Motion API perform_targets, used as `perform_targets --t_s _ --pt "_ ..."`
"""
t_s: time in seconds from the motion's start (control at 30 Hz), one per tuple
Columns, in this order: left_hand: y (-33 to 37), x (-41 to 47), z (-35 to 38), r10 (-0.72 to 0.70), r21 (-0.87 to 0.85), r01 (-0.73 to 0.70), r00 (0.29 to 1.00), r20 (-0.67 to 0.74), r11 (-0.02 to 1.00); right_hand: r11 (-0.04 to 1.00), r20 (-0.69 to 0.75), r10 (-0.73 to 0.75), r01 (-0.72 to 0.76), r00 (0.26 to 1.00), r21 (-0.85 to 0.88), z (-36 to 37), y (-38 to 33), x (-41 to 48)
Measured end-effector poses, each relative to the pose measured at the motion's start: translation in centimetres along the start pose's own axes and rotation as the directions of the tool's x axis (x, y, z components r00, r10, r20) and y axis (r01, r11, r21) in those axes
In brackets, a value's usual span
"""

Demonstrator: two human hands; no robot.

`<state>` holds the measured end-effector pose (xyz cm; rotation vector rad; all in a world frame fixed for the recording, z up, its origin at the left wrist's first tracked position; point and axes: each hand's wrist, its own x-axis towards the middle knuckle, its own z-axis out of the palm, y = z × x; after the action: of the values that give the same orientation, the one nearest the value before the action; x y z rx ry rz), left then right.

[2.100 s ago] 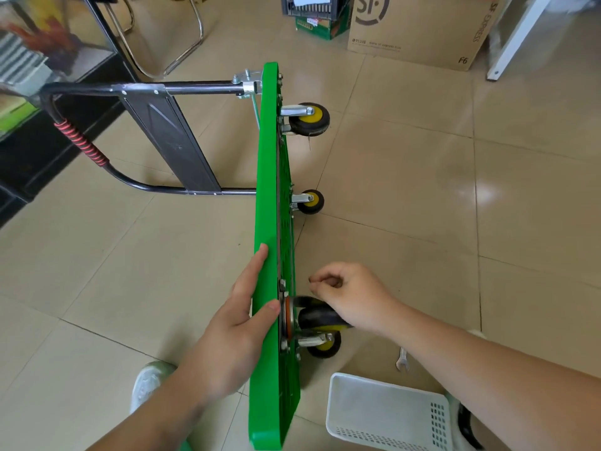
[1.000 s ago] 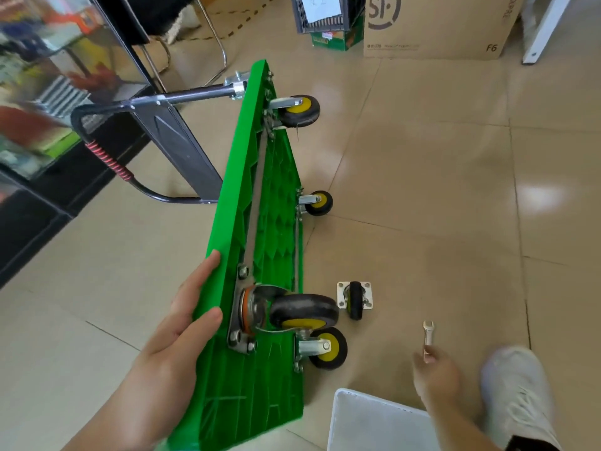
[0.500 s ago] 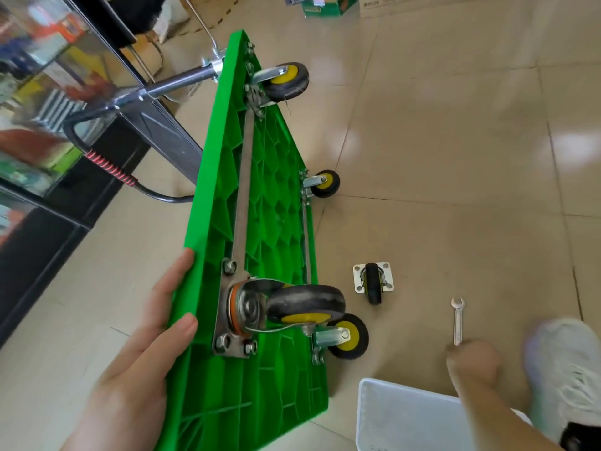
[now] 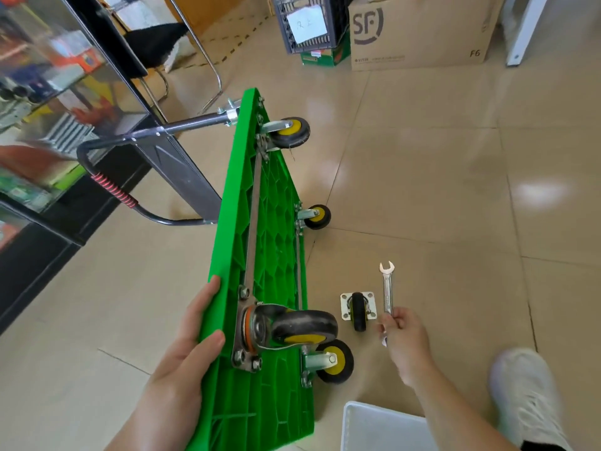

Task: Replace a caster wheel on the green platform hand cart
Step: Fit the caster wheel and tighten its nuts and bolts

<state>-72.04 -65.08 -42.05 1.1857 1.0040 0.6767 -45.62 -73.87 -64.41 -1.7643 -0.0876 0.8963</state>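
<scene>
- Your right hand (image 4: 405, 336) had left the caster mount, gone down to the tiled floor (image 4: 422, 196) and picked up the silver open-ended spanner (image 4: 387, 288). Its grip was closed round the lower shank, with the open head pointing away from you.
- The green plastic platform cart (image 4: 270, 255) had been tipped from dead edge-on to leaning away, so the ribbed underside faced you. It stood on its long edge on the floor, handle out to your left.
- Your left hand (image 4: 182, 346) stayed on the upper rim as a prop. Forefinger and thumb lay straight over the edge in a slack grip, clasping nothing. The other fingers were behind the deck, unseen.
- The big black-tyred caster with the yellow hub (image 4: 304, 323) sat at the near upper corner. Its steel plate (image 4: 242, 336) was against the deck, with bolt heads showing at the corners.
- The small black caster on a square plate (image 4: 358, 310) lay loose on the floor, just beside the spanner. I took it for the old one.
- My read: the new caster was hand-started and spanner tightening was next. That's judgement, not seen.
- I couldn't tell if the fasteners were snug, because the deck's top face was hidden.
- The white plastic basket (image 4: 383, 428) was cut off by the bottom edge, so its contents weren't visible. The pale shoe (image 4: 527, 395) was blurred.
</scene>
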Motion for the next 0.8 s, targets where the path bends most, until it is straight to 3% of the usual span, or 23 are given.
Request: perform_targets --t_s 0.07,0.23,0.33,0.57,0.8 --pt "1.1 -0.6 1.0 -0.014 -0.078 0.018 0.999 0.051 0.997 0.998 0.071 -0.047 0.043 0.996 0.048 0.7 -4.5 -2.5" --pt "0.9 -0.3 -0.7 0.022 0.064 -0.03 0.993 0.119 0.998 0.984 0.206 -0.167 0.175 0.964 -0.024 1.4 -12.8 -8.7" --pt "1.2 -0.1 -0.5 0.031 0.154 -0.047 0.994 0.105 0.987 0.979 0.281 -0.156 0.186 0.947 -0.085 1.7 -15.9 -12.6" --pt "2.1 -0.3 -0.3 0.045 0.3 -0.062 0.997 0.064 0.952 0.979 0.463 -0.057 0.14 0.885 -0.146 1.6 -18.6 -18.5" --pt "2.7 0.3 -0.3 0.039 0.319 -0.051 0.998 0.042 0.946 0.983 0.519 0.007 0.088 0.855 -0.159 3.3 -17.7 -20.1"
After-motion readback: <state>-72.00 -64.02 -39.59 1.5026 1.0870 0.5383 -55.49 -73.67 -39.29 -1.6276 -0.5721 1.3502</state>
